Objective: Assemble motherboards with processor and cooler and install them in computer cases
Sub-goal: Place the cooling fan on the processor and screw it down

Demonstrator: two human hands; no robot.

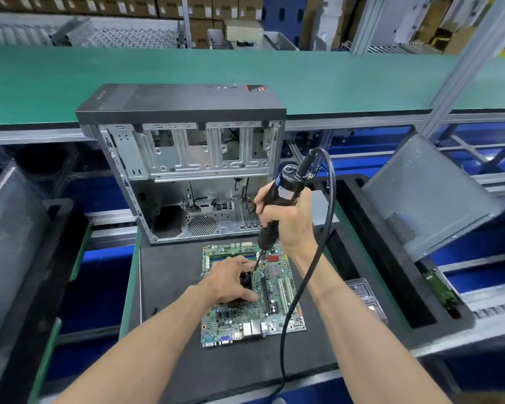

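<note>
Left hand (231, 282) clamps cooler (246, 279) against motherboard (271, 290), steadying it; right hand (286, 220) grip wrapped round electric screwdriver (277, 199), bit at cooler corner, likely fastening.

A green conveyor belt (70, 80) runs behind; cardboard boxes (114, 5) stacked beyond; clear plastic trays (362, 290) at right.

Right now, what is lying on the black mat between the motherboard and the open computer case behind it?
Nothing. In the head view, only a narrow bare strip of black mat separates the motherboard from the computer case. The screwdriver in the right hand crosses above it.
</note>
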